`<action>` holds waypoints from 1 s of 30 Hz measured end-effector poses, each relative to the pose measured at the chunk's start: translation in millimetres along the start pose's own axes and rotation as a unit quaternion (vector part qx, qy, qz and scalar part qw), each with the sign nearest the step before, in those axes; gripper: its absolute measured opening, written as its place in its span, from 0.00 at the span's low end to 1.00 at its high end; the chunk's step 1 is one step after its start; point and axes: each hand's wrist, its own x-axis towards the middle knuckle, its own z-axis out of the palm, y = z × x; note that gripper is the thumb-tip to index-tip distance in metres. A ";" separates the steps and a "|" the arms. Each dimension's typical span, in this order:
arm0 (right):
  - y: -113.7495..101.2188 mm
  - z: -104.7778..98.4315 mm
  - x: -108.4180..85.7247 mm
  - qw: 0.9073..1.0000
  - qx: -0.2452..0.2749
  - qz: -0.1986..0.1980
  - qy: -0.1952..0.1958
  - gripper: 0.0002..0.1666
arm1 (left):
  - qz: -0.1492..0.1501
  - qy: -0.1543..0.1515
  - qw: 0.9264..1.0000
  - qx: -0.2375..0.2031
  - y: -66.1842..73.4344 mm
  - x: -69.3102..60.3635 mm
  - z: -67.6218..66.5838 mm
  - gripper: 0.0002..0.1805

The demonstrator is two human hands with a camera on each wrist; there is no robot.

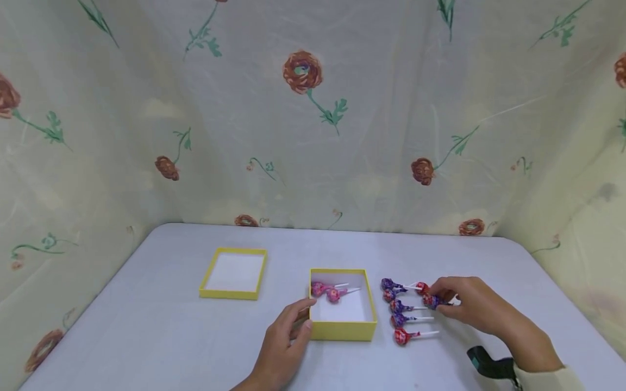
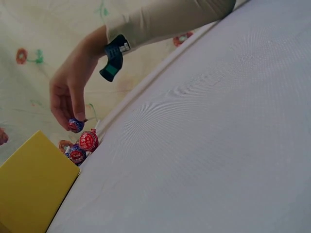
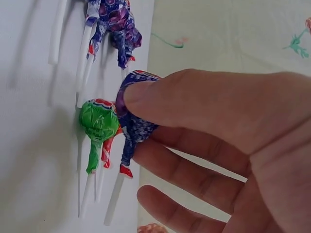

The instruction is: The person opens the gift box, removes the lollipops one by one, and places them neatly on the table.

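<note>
My right hand (image 1: pixel 467 301) pinches a purple-and-blue wrapped lollipop (image 3: pixel 137 131) by its head, between thumb and fingers; its white stick points away. Beside it, the right wrist view shows a green lollipop (image 3: pixel 99 120), which the hand hides in the head view. Several purple and red lollipops (image 1: pixel 398 307) lie in a column just left of that hand. My left hand (image 1: pixel 283 342) touches the left wall of a yellow box (image 1: pixel 342 330) with slightly bent fingers. Inside the box, at the upper left, lie pink lollipops (image 1: pixel 334 295).
A yellow-rimmed lid (image 1: pixel 229 295) with a white inside lies on the white table (image 1: pixel 146 326), left of the box and farther back. Behind and at the sides hangs a flowered curtain (image 1: pixel 362 179). A black strap device (image 1: pixel 491 365) sits on the right wrist.
</note>
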 end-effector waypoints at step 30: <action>8.5 13.5 4.2 0.999 -0.019 0.021 -0.025 0.11 | -0.021 -0.005 1.000 0.007 4.6 0.3 -0.5 0.20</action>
